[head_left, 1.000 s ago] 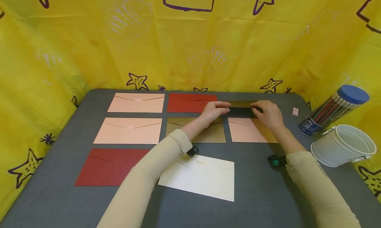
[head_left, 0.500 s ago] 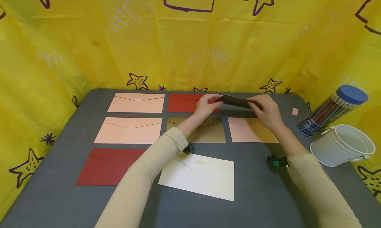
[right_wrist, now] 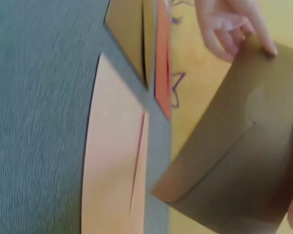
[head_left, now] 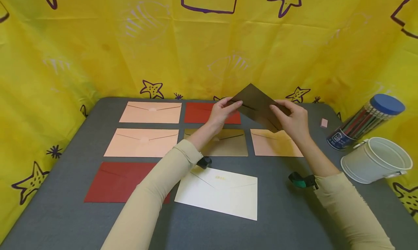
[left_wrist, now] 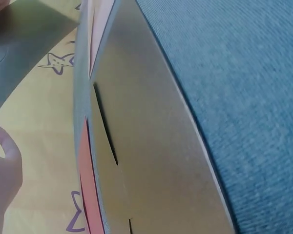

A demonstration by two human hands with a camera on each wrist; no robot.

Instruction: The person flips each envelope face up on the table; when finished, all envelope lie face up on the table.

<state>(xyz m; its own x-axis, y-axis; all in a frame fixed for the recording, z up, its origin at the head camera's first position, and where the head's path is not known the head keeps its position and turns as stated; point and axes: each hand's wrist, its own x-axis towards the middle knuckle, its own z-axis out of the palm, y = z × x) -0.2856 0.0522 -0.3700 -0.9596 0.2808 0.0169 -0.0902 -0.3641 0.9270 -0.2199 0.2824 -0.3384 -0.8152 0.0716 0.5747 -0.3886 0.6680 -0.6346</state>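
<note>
Both hands pinch a gold-brown envelope (head_left: 258,105), raised over the back right of the table and tilted onto one corner. My left hand (head_left: 222,114) grips its left corner, thumb in front. At the opposite corner, my right hand (head_left: 294,119) holds it between thumb and fingers. The right wrist view shows the flap and round seal of the held envelope (right_wrist: 224,151). Below it lie a peach envelope (head_left: 267,146) and a gold envelope (head_left: 230,146). Behind my left hand is a red envelope (head_left: 197,113), partly covered.
Two more peach envelopes lie at left, one (head_left: 147,114) behind the other. Nearer are a dark red envelope (head_left: 114,181) and a slanted white envelope (head_left: 222,193). At right stand a pencil tub (head_left: 341,138), a white bucket (head_left: 365,163) and a small pink eraser (head_left: 323,123). A yellow curtain (head_left: 196,43) hangs behind.
The gold-brown envelope has risen from low at the back right, passed edge-on, and turned so its broad face shows, one corner up. My left hand has shifted left and up with it.
</note>
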